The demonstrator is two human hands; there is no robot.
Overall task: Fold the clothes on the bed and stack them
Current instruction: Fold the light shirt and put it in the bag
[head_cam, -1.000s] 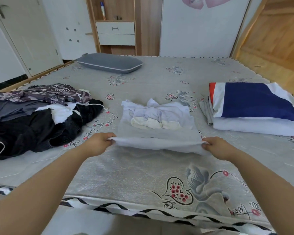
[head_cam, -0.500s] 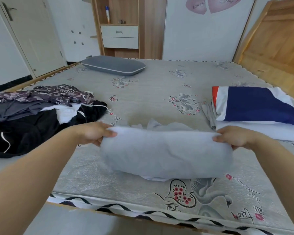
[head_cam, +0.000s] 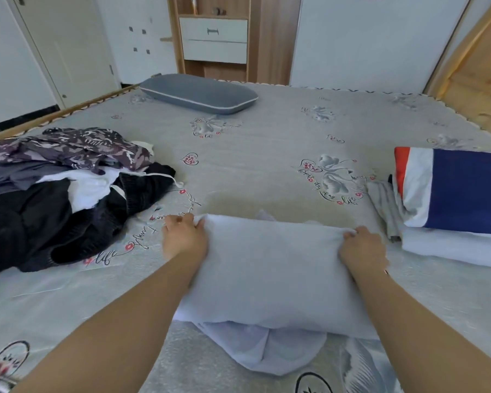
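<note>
A pale lavender-grey garment (head_cam: pixel 270 273) lies folded over on the bed (head_cam: pixel 267 131) in front of me. My left hand (head_cam: pixel 183 236) pinches its far left corner and my right hand (head_cam: pixel 362 249) pinches its far right corner, both low against the mattress. A rounded flap of the same garment sticks out underneath at the near edge. A heap of unfolded clothes (head_cam: pixel 54 194), black, white, grey and patterned purple, lies to the left. A stack of folded clothes (head_cam: pixel 454 199) with a blue, white and red piece on top sits at the right.
A grey pillow (head_cam: pixel 199 93) lies at the far side of the bed. Beyond it stand a wooden cabinet with white drawers (head_cam: pixel 213 38), a white door (head_cam: pixel 68 46) at left and a wooden headboard (head_cam: pixel 476 75) at right.
Both hands lifted the garment's near edge from the bed, carried it up and away from me, and laid it down over the far part, so the garment is now folded in half.
</note>
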